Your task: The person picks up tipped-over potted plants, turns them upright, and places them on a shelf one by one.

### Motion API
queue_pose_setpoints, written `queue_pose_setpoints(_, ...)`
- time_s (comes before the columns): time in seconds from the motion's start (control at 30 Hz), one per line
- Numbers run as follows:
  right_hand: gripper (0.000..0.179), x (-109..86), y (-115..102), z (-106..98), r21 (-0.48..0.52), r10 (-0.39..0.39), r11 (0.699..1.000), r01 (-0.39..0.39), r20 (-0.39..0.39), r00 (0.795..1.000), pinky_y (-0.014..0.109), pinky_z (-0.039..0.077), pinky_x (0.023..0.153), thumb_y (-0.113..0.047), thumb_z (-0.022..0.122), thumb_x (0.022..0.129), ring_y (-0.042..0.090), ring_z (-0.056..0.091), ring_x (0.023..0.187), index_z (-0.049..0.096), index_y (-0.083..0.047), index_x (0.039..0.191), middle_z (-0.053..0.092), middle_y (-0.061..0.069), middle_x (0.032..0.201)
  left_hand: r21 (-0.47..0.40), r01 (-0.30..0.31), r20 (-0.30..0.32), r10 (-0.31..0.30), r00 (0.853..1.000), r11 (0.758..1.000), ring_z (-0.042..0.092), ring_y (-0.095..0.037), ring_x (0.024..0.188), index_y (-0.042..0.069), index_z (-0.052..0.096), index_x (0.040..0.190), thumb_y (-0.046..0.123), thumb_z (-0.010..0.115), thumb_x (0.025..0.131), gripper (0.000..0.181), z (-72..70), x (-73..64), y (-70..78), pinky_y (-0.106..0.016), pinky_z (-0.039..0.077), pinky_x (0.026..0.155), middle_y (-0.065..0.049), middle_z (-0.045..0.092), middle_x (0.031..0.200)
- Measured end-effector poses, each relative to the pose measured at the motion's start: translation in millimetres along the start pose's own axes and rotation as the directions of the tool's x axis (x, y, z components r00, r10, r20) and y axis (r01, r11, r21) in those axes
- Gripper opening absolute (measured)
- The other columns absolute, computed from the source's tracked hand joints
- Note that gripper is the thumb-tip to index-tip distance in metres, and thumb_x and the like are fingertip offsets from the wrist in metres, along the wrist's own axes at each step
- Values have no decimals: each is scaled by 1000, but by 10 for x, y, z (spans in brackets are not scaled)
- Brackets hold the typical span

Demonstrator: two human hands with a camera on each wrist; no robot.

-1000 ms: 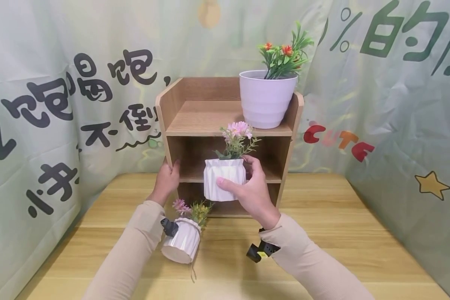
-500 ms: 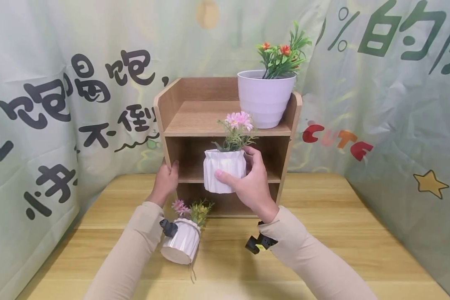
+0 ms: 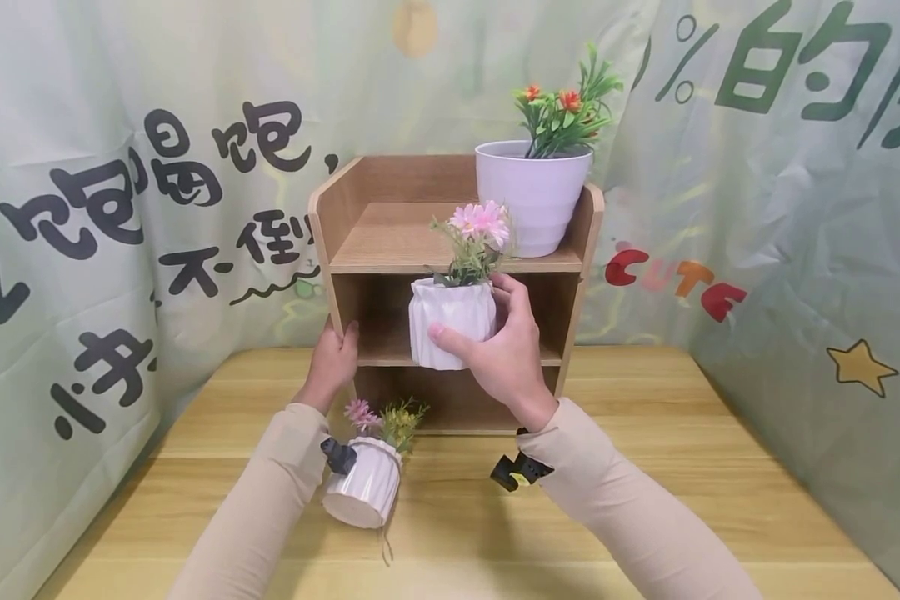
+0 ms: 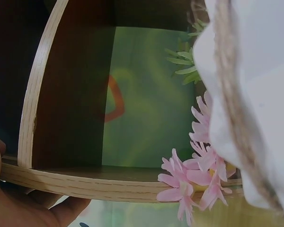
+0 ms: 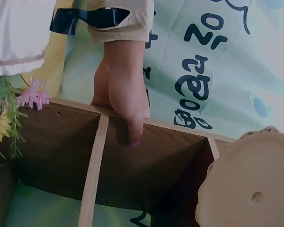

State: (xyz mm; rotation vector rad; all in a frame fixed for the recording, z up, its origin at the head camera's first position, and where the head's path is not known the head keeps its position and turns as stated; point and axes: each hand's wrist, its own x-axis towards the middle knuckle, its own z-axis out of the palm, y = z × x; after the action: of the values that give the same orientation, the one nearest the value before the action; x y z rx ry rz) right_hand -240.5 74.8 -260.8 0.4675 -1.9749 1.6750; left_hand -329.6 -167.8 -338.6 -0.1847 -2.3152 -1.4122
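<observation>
My right hand (image 3: 506,354) grips a small white pleated flowerpot (image 3: 446,329) with pink flowers, thumb across its front. The pot is upright in the air before the middle compartment of a wooden shelf (image 3: 450,265). Its round underside (image 5: 255,184), with a small hole, fills the right edge of the right wrist view. My left hand (image 3: 332,362) holds the shelf's left side panel, thumb inside and fingers around the outer face. A second white pot (image 3: 367,487) with pink and yellow flowers lies tipped on the table near my left forearm; twine (image 4: 232,94) circles its neck.
A larger white pot (image 3: 532,200) with orange flowers and green leaves stands at the right of the shelf's top tier. The shelf stands on a wood-grain table (image 3: 645,467). A printed curtain (image 3: 217,75) hangs behind and at both sides.
My right hand has raised the small flowerpot, so its flowers now overlap the top tier and the larger pot. The left hand and tipped pot stay put.
</observation>
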Motion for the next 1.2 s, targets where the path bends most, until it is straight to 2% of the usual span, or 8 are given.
queue_pose_setpoints(0.3, 88, 90, -65, 17, -17, -50, 999, 50, -40, 998, 38, 52, 77, -23, 88, 67, 23, 59, 96, 38, -7, 138, 56, 10, 120, 1, -8, 8, 8, 1000, 1000, 43, -47, 126, -5, 35, 138, 20, 40, 104, 42, -4, 1, -13, -54, 30, 109, -35, 49, 131)
queue_pose_setpoints(0.57, 88, 152, -70, 51, -33, -127, 992, 125, -75, 989, 37, 52, 77, -23, 88, 66, 23, 59, 96, 39, -5, 137, 58, 11, 121, 15, -7, -4, 7, 1000, 1000, 45, -48, 124, -6, 37, 136, 20, 40, 103, 41, -2, -2, -11, -55, 32, 108, -36, 50, 128)
queue_pose_setpoints(0.93, 84, 204, -36, 114, -19, -255, 967, 255, -157, 954, 36, 52, 76, -17, 90, 65, 21, 58, 95, 42, 0, 133, 60, 13, 118, 8, 1, 9, -1, 1000, 1000, 43, -48, 126, -5, 35, 138, 20, 40, 104, 43, -6, -25, 0, -54, 30, 110, -35, 47, 133)
queue_pose_setpoints(1.2, 87, 284, -46, 139, -21, -279, 959, 282, -225, 934, 36, 52, 81, -18, 91, 63, 21, 59, 99, 42, 2, 133, 59, 14, 121, -4, -18, 2, 18, 1000, 1000, 43, -46, 127, -5, 36, 138, 19, 40, 104, 42, 1, -25, 7, -54, 30, 110, -34, 47, 134)
